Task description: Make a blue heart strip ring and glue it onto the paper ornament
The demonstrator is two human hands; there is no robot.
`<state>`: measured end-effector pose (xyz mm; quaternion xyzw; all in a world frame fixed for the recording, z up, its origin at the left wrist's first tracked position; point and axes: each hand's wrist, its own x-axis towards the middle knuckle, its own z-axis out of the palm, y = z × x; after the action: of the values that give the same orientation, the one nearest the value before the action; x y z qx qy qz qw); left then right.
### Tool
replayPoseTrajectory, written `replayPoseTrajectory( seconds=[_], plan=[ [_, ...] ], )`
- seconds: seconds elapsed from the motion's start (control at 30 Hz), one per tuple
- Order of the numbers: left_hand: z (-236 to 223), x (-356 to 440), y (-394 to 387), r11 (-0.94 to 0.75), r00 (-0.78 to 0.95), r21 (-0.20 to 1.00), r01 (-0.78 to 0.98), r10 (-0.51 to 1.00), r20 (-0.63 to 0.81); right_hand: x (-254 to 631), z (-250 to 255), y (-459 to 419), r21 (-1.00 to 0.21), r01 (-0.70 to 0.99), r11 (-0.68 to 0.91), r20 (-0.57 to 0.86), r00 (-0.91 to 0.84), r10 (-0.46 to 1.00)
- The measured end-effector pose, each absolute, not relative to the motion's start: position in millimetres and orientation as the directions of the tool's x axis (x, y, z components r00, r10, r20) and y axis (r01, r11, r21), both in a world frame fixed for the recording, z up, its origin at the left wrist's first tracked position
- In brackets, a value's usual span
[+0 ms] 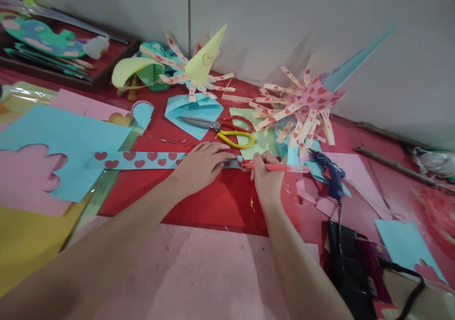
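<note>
A long light-blue paper strip (145,160) with red hearts on it lies across a red sheet (206,201). My left hand (201,166) rests flat on the strip toward its right part, fingers stretched out and covering some hearts. In my right hand (268,178) is a red marker pen (277,167), its tip at the right end of the strip. Just beyond my hands lie scissors (216,124) with one red and one yellow handle loop, partly over a folded blue paper (194,111).
Two paper cone crafts, one yellow (204,64) and one blue (355,64), stand by the wall. A glue gun (330,173) and a black pouch (346,263) lie right. Coloured sheets (81,125) and a tool tray (106,71) are left.
</note>
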<state>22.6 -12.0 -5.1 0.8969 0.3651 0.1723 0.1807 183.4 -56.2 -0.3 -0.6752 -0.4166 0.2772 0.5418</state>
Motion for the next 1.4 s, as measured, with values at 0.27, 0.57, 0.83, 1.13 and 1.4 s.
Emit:
replayPoseTrajectory(
  seconds=[0.27, 0.57, 0.83, 1.13, 1.4],
  plan=[
    [-6.0, 22.0, -12.1, -0.669, 0.68, 0.433, 0.604, 0.716, 0.157, 184.9, 0.5, -57.9, -0.97, 0.233, -0.07, 0.07, 0.543, 0.837],
    [-6.8, 22.4, -11.3, -0.673, 0.687, 0.437, 0.597, 0.71, 0.157, 185.4, -5.4, -56.0, -0.961, 0.268, -0.065, 0.089, 0.523, 0.848],
    [-7.0, 21.8, -11.4, -0.674, 0.682, 0.428, 0.602, 0.713, 0.165, 185.3, -3.7, -56.3, -0.969, 0.241, -0.053, 0.084, 0.524, 0.848],
    [-8.8, 21.9, -11.7, -0.668, 0.671, 0.432, 0.606, 0.721, 0.175, 187.4, -5.6, -56.8, -0.989, 0.141, -0.034, 0.047, 0.534, 0.844],
    [-8.8, 20.6, -10.9, -0.672, 0.678, 0.434, 0.6, 0.715, 0.171, 188.4, -7.1, -54.4, -0.999, 0.037, -0.032, -0.005, 0.579, 0.815]
  ],
)
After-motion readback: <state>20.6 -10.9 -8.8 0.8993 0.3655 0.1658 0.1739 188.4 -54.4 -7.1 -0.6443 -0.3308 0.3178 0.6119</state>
